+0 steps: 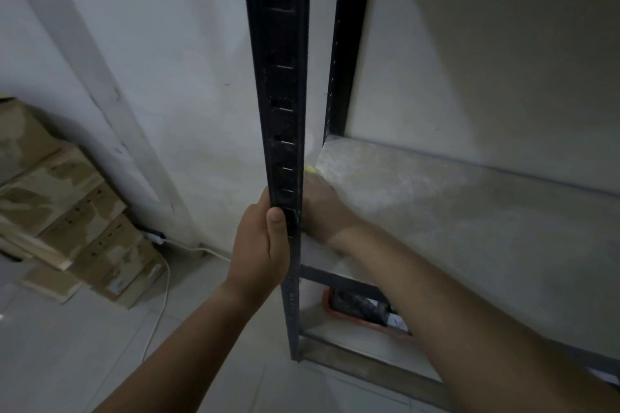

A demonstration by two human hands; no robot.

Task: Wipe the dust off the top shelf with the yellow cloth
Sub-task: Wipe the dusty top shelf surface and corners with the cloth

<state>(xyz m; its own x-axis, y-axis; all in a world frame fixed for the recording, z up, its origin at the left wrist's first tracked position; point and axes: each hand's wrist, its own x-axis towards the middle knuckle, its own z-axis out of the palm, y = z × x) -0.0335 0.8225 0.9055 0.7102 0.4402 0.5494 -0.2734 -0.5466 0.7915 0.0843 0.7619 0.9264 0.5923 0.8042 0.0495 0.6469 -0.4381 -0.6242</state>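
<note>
Head view: left hand [260,245] wraps the black post [281,111], fingers curled round it, thumb on front; right hand [323,208] lies on the dusty shelf [469,211] over the cloth [310,169]. Right fingers hidden behind the post; cannot tell their state.

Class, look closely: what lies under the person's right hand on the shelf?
Under the right hand only a small yellow cloth corner shows, on the dusty shelf. The hand and the black post cover the rest.

The post [280,111] at centre frame was matt black metal; the shelf [453,204] was dull, dusty grey board.
</note>
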